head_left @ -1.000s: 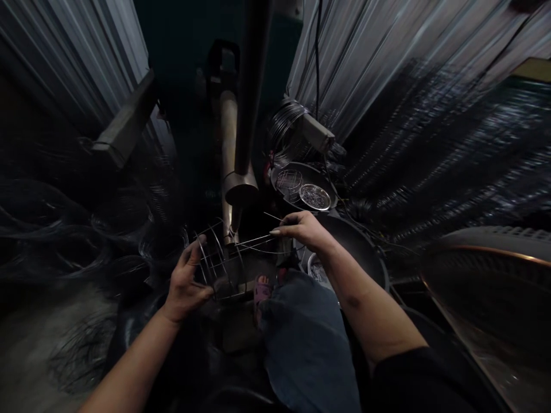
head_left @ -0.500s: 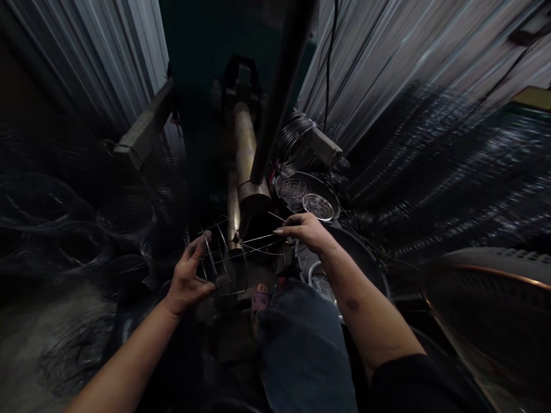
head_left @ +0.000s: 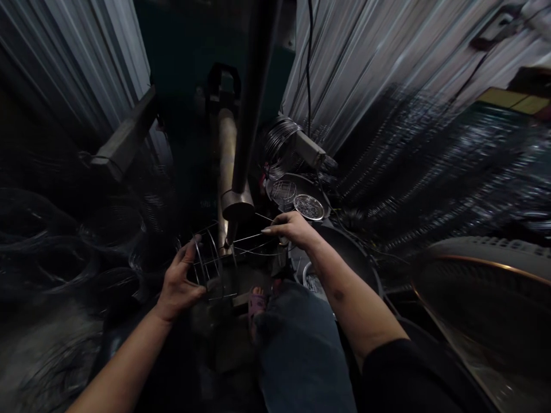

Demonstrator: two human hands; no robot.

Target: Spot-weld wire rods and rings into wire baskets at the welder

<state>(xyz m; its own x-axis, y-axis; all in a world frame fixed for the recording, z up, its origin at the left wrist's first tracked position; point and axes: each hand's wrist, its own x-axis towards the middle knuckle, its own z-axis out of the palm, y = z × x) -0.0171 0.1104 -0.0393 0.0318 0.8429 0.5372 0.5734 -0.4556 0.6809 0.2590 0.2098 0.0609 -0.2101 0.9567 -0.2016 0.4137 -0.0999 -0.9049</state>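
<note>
A round cage of thin metal wire (head_left: 214, 252) is gripped at its left side by my left hand (head_left: 177, 282), thumb and fingers around its rings. My right hand (head_left: 291, 228) pinches a thin straight wire (head_left: 247, 237) between thumb and fingers. That wire runs left to the pointed electrode of what looks like a spot welder (head_left: 239, 205). The cage's right side lies around the welder's lower arm tip (head_left: 224, 250). Whether the electrode presses on the wire is too dark to tell.
Right of the welder stand dark basins (head_left: 340, 246) with small metal pieces in a round dish (head_left: 309, 206). A wire coil (head_left: 279, 140) hangs on a bar behind. Wire stacks (head_left: 400, 155) and a fan (head_left: 482, 281) are at right, wire coils (head_left: 64, 258) at left.
The view has turned slightly to the right, so everything appears shifted left. Both hands keep nearly the same place at the welder, holding the cage and the wire.
</note>
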